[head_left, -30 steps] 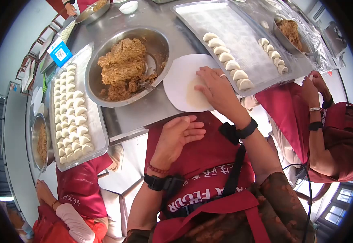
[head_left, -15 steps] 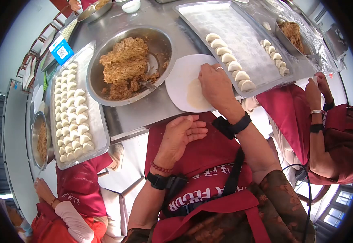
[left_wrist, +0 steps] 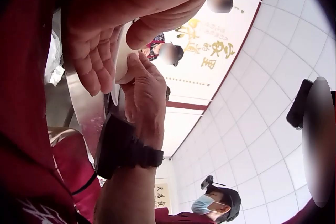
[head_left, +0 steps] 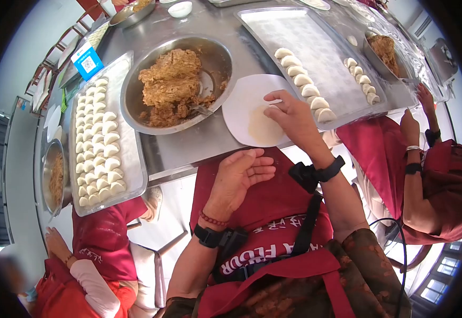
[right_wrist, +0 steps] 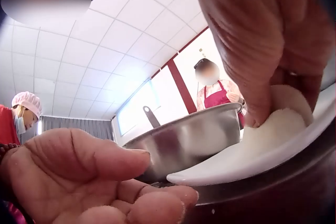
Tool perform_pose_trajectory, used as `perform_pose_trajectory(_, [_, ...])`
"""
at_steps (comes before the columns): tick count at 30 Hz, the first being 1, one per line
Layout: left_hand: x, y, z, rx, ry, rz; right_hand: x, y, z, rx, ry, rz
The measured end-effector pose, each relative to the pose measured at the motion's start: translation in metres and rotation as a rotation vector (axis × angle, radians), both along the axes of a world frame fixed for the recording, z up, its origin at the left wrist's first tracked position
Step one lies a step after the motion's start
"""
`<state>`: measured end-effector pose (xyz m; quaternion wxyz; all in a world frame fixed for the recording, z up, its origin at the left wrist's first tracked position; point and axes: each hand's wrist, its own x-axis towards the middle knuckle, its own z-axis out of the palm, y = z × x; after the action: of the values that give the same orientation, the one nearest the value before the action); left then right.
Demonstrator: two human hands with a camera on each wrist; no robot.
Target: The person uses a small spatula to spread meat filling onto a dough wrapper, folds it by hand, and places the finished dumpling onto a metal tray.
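A white plate [head_left: 236, 108] near the table's front edge bears a small pile of pale round dough wrappers [head_left: 260, 130]. Over its right part, my right hand [head_left: 298, 119] pinches a wrapper between thumb and fingers. In the right wrist view that wrapper [right_wrist: 289, 98] bends up at its edge from the pile beneath. My left hand [head_left: 234, 177] is held palm up in front of the plate, in front of the apron, its fingers loosely bent with nothing in them.
A steel bowl [head_left: 220, 47] of brown filling stands left of the plate. Trays of folded dumplings lie on the left [head_left: 141, 159] and right [head_left: 321, 58]. Two people sit at either side, one sleeve [head_left: 96, 289] at left, one hand [head_left: 410, 130] at right.
My right hand went from spread fingers on the plate to curled fingers, and now pinches a wrapper. My left hand has stayed palm up. The view has shifted slightly.
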<state>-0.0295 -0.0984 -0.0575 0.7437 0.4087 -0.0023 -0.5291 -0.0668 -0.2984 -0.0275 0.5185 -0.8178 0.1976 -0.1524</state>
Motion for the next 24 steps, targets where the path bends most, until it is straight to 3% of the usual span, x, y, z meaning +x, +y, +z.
perform_pose_trajectory(5, [-0.001, 0.001, 0.011, -0.021, -0.023, 0.04, -0.008, 0.008, 0.014, 0.405, -0.118, -0.001])
perform_pose_trajectory(13, [0.001, -0.007, 0.023, -0.008, -0.065, 0.095, -0.016, 0.019, 0.016, 0.548, -0.192, -0.008])
perform_pose_trajectory(16, [0.002, -0.002, 0.015, -0.079, 0.005, 0.041, -0.018, 0.019, 0.021, 0.677, -0.214, 0.008])
perform_pose_trajectory(20, [-0.003, -0.007, 0.025, -0.323, 0.082, 0.121, -0.022, 0.028, 0.029, 0.922, -0.188, 0.065])
perform_pose_trajectory(24, [-0.003, -0.003, 0.019, -0.397, 0.099, 0.212, -0.022, 0.046, 0.026, 0.836, -0.141, 0.093])
